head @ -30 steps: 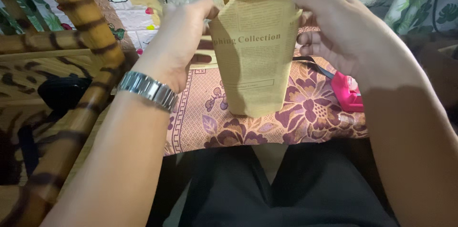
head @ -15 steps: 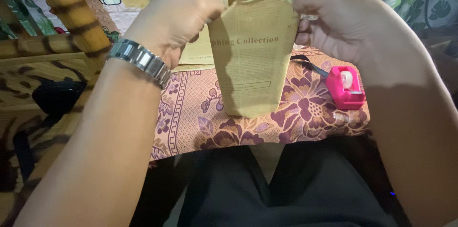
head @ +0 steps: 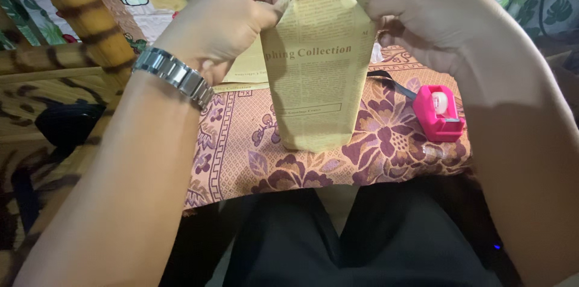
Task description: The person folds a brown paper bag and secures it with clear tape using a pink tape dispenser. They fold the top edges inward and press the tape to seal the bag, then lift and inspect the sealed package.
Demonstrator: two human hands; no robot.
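A tan printed paper bag [head: 316, 76] stands upright on a floral cloth [head: 253, 154], its top folded inward. My left hand [head: 226, 18], with a metal watch on its wrist, pinches the bag's top left corner. My right hand [head: 422, 12] grips the top right corner. Both hands hold the upper rim at the same height. The bag's base rests on the cloth in front of me.
A pink tape dispenser [head: 439, 114] sits on the cloth to the right of the bag. More tan printed paper [head: 248, 73] lies behind the bag. A striped bamboo post [head: 90, 15] rises at left. My dark-clothed lap [head: 338, 239] is below.
Both hands have moved up and inward on the bag's top, folding the upper corners in. The view has shifted slightly, so the tape dispenser shows more fully.
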